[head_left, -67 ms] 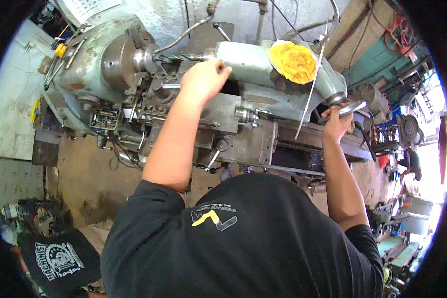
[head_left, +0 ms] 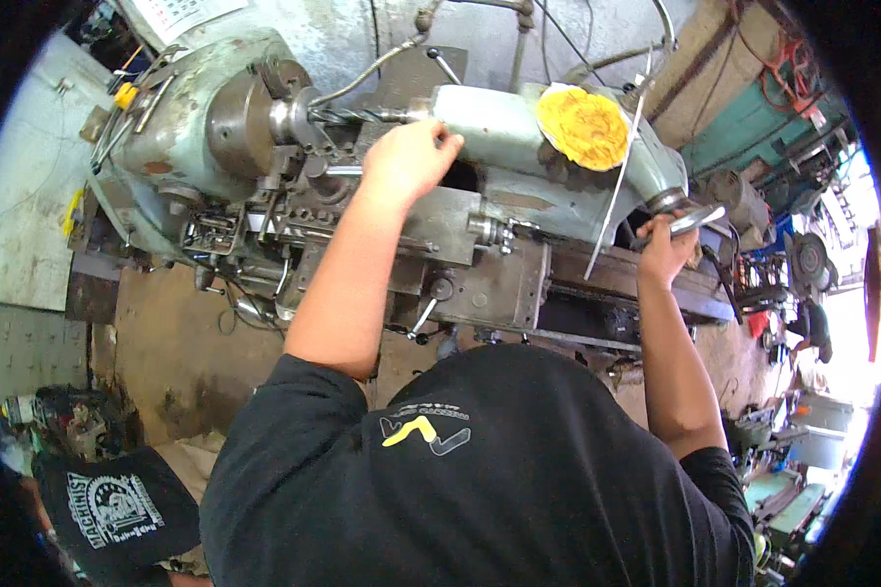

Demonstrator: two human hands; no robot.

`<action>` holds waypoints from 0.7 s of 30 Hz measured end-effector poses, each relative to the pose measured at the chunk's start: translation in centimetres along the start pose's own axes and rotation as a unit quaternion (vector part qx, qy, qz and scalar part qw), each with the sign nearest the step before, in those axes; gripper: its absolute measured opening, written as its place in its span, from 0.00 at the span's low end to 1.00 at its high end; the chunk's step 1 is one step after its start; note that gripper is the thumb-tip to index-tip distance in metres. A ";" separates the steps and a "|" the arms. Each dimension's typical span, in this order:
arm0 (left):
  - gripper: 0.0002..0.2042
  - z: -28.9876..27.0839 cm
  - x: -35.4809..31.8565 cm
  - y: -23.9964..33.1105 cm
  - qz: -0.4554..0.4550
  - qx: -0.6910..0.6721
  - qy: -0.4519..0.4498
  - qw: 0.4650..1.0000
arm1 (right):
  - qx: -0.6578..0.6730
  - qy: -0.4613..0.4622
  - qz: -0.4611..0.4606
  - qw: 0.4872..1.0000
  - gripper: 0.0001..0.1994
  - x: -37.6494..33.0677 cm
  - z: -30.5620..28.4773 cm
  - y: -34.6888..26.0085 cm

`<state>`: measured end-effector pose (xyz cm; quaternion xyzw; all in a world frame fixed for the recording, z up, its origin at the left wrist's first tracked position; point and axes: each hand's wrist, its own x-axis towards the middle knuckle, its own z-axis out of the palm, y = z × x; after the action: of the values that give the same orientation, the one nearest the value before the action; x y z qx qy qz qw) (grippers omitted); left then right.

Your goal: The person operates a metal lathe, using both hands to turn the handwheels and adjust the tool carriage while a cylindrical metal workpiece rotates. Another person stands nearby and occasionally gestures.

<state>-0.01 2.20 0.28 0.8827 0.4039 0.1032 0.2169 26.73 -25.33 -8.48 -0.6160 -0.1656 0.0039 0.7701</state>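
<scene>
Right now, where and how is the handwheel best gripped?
I'd grip the handwheel by its rim, from the near side, fingers curled over as the right hand has them. It juts past the end of the tailstock and shows as a narrow, slanted shape, which leaves the rim exposed toward the person.

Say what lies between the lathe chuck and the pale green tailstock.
The head view shows a metal cylinder by the chuck, then a fluted drill bit.
</scene>
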 end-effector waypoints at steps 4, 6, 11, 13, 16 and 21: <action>0.22 0.0 -0.1 0.1 0.006 0.000 0.006 1.000 | -0.037 -0.024 -0.037 0.998 0.20 -0.6 -0.6 1.5; 0.21 0.0 -0.1 0.1 0.003 -0.001 0.000 1.000 | -0.059 -0.028 -0.045 0.997 0.21 -0.8 -0.9 2.2; 0.21 -0.2 0.1 0.1 0.009 -0.014 0.018 1.000 | -0.080 -0.030 -0.075 0.994 0.21 -0.2 -0.8 3.2; 0.20 -0.3 0.0 0.1 0.003 -0.014 0.013 1.000 | -0.091 -0.035 -0.092 0.991 0.21 -0.2 -0.8 3.2; 0.20 -0.3 -0.1 0.2 0.004 -0.016 0.019 1.000 | -0.092 -0.036 -0.097 0.990 0.22 -0.2 -0.8 3.2; 0.20 -0.6 -0.2 0.4 -0.003 -0.019 0.015 1.000 | -0.118 -0.034 -0.112 0.986 0.21 -0.2 -0.8 3.1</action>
<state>-0.06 1.98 1.00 0.8756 0.4076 0.1230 0.2281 27.37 -25.38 -11.62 -0.6796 -0.2595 -0.0810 0.6814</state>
